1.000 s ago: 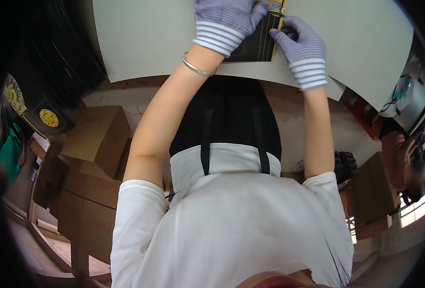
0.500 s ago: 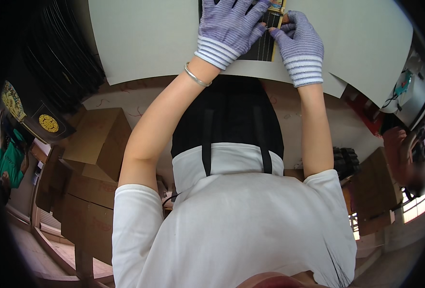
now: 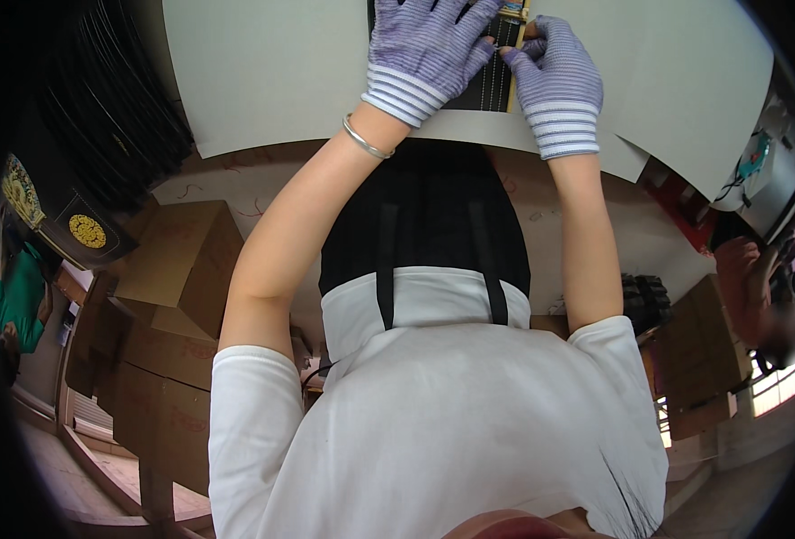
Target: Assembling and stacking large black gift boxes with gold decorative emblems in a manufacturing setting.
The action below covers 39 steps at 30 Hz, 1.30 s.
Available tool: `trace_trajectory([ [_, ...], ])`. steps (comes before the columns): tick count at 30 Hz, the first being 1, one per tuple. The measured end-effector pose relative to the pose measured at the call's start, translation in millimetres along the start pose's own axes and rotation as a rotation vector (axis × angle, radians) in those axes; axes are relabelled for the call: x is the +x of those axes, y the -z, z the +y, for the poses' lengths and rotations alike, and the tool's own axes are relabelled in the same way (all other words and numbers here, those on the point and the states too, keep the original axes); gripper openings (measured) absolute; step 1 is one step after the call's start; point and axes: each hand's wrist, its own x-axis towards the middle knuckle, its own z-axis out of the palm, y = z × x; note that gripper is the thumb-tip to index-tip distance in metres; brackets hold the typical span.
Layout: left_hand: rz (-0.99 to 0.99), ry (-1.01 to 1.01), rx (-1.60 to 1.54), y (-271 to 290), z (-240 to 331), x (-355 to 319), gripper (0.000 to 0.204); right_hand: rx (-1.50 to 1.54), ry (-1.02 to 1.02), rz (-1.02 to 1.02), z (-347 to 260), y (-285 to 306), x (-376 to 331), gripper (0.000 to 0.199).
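Head view: the pale tabletop fills the upper part of the frame. On it, at upper centre, lies a black panel, cut by the frame's top; its yellow edge and stitch rows run nearly up and down, but its whole long axis I cannot tell. The left hand rests over it, fingers spread. The right hand, nearer the yellow edge, has bent fingers, panel to their left; whether they pinch, I cannot tell.
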Motion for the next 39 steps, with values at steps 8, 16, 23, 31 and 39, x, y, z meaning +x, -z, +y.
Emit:
trace_trajectory([
  [8,-0.019,0.034,-0.010,-4,-9,0,0.063,-0.207,0.143,-0.087,-10,12,-21,0.054],
  [16,-0.288,-0.150,-0.113,4,-12,-19,0.067,-0.210,0.156,-0.080,-6,6,-21,0.054],
  [23,-0.211,-0.270,-0.160,10,-62,55,0.068,-0.117,0.119,-0.171,-5,14,-19,0.062],
  [31,-0.062,-0.276,0.064,-6,-162,218,0.064,-0.115,0.101,-0.179,-4,13,-19,0.061],
  [39,0.215,-0.301,0.147,-8,-181,237,0.064,-0.075,0.080,-0.184,-5,13,-19,0.061],
])
